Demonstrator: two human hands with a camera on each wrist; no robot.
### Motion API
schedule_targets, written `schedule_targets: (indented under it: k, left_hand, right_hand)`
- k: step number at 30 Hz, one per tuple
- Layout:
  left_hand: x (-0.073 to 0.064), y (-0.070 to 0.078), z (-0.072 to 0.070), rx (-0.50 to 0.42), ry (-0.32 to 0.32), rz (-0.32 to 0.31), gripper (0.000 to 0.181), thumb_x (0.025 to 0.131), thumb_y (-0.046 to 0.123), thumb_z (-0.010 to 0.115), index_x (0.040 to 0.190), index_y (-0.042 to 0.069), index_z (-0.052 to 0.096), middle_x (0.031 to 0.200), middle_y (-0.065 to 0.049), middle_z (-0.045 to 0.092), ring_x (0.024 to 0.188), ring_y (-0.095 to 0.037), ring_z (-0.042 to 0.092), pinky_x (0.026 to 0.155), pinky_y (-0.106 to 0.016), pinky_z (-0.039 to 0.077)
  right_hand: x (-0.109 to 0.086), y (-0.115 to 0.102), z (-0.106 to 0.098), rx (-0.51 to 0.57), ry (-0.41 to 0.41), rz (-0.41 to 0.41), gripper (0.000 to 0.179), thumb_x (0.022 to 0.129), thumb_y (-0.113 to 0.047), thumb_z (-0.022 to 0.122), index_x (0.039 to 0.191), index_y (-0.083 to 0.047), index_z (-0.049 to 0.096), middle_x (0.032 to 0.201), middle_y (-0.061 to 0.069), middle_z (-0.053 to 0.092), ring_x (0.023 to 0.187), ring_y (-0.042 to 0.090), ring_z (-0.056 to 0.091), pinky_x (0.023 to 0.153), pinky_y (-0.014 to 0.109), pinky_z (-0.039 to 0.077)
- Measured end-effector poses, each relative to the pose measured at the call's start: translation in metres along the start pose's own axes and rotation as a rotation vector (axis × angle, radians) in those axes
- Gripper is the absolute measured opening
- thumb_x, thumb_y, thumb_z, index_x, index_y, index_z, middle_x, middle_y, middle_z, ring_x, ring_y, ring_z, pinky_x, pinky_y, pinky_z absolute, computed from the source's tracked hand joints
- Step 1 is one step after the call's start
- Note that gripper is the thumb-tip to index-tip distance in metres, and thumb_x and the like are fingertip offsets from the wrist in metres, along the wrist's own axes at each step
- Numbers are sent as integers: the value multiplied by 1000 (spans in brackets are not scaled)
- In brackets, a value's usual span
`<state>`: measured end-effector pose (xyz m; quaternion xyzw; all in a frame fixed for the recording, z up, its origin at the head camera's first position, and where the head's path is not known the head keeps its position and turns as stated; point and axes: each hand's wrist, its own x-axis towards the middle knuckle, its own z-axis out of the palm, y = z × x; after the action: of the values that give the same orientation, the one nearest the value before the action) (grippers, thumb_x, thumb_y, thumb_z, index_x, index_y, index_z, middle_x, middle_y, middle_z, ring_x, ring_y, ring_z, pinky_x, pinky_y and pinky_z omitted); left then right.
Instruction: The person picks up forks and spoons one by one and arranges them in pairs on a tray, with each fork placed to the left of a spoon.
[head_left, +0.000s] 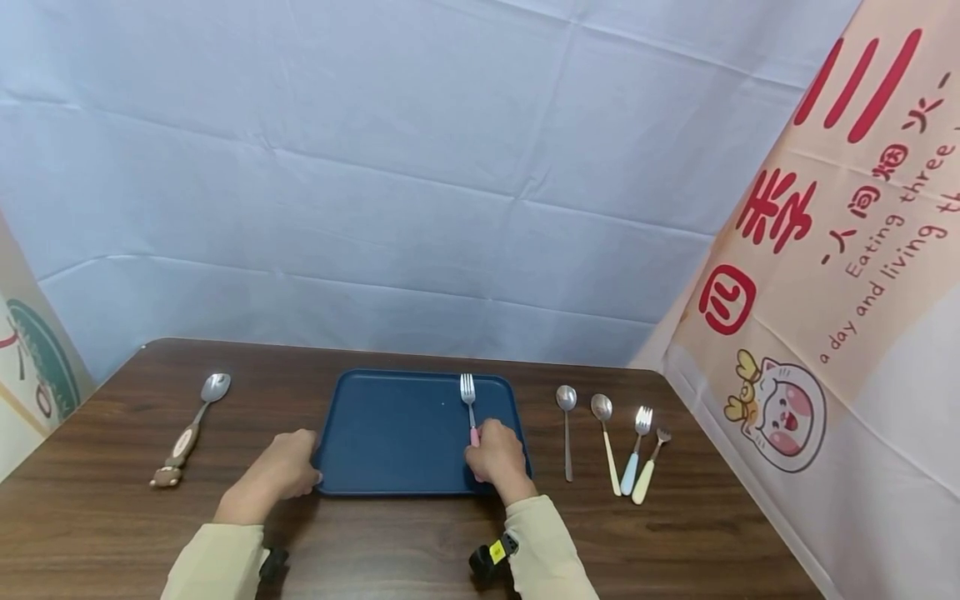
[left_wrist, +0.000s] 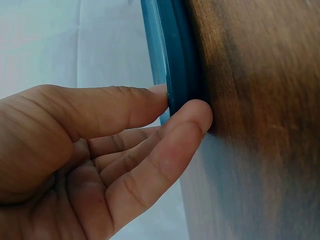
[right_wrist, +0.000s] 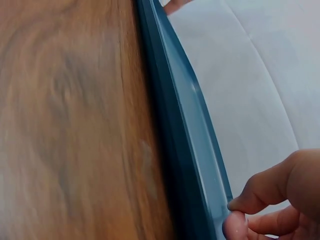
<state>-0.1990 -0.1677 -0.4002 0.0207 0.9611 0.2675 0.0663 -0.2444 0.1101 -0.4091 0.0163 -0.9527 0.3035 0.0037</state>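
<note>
A dark blue rectangular tray (head_left: 397,433) lies on the table. My left hand (head_left: 288,467) is at its front left corner; in the left wrist view the thumb and fingers of that hand (left_wrist: 110,150) pinch the tray's rim (left_wrist: 172,55). Over the tray's right part, my right hand (head_left: 498,457) pinches the pink handle of a fork (head_left: 468,396), whose tines point to the back. The handle's end is hidden by the hand. In the right wrist view, thumb and finger of the right hand (right_wrist: 270,200) meet close to the tray edge (right_wrist: 185,115); the fork is not visible there.
Right of the tray lie a metal spoon (head_left: 567,417), a spoon with a cream handle (head_left: 604,425), a fork with a blue handle (head_left: 639,442) and a small fork with a yellow handle (head_left: 651,471). A spoon with a brown figured handle (head_left: 187,437) lies at the left on the wooden table (head_left: 390,542).
</note>
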Motion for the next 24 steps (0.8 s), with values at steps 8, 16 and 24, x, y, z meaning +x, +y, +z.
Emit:
schedule_targets:
  k: [8, 16, 24]
  left_hand:
    - [0, 0, 0, 5, -6, -2, 15, 77, -3, 66, 86, -6, 53, 57, -5, 52, 51, -16, 52, 49, -30, 42]
    - [0, 0, 0, 2, -28, 1, 28, 79, -3, 65, 100, -15, 52, 61, -7, 52, 53, -17, 52, 51, -32, 43]
    - [0, 1, -1, -9, -48, 8, 33, 79, -5, 66, 106, -17, 51, 66, -9, 53, 55, -17, 53, 52, -33, 44]
  right_hand:
    - [-2, -12, 12, 68, -34, 20, 12, 79, -6, 63, 89, 0, 59, 59, 6, 52, 41, 15, 54, 46, 30, 43]
    - [-4, -24, 18, 102, -42, -2, 14, 79, -6, 63, 92, 0, 62, 43, 1, 51, 40, 14, 53, 54, 30, 43]
    - [-4, -33, 23, 163, -68, -33, 18, 78, -3, 63, 95, 1, 63, 42, 1, 51, 47, 13, 54, 57, 30, 43]
